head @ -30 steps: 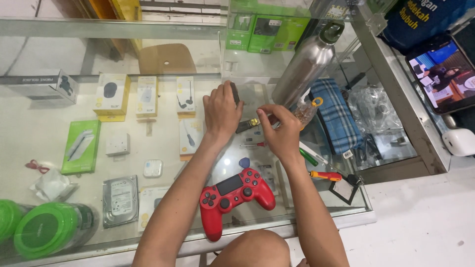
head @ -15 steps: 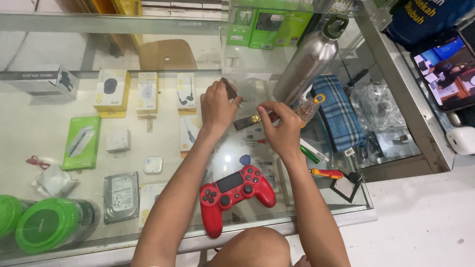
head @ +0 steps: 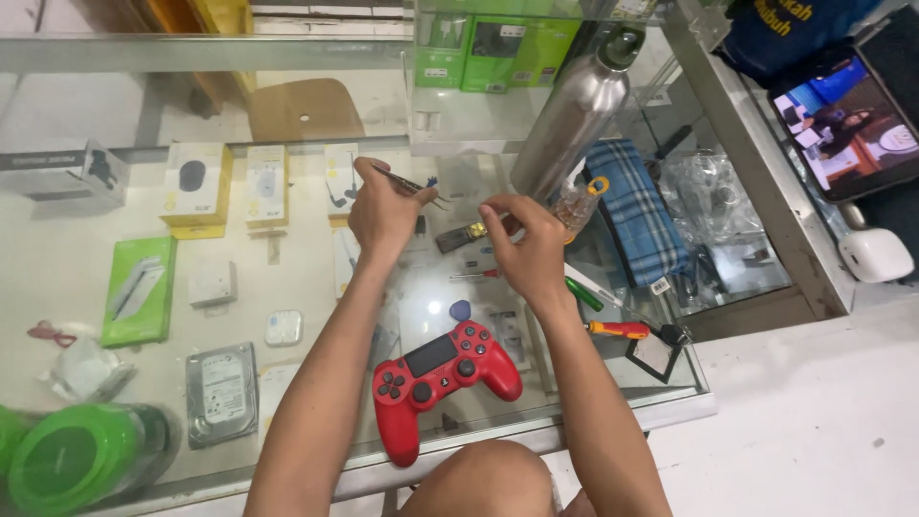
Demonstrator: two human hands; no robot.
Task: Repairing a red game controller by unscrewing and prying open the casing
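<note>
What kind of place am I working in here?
Likely an electronics repair or accessory shop: a glass display counter over boxed gadgets, with screwdrivers and a red game controller on top.

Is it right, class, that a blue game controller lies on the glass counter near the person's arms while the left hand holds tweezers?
Not quite: the game controller is red, not blue, as the head view shows. It does lie on the glass counter, and the left hand holds tweezers.

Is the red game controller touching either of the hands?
Apart. The head view shows the red game controller lying on the glass, below both raised hands: left hand, right hand.
</note>
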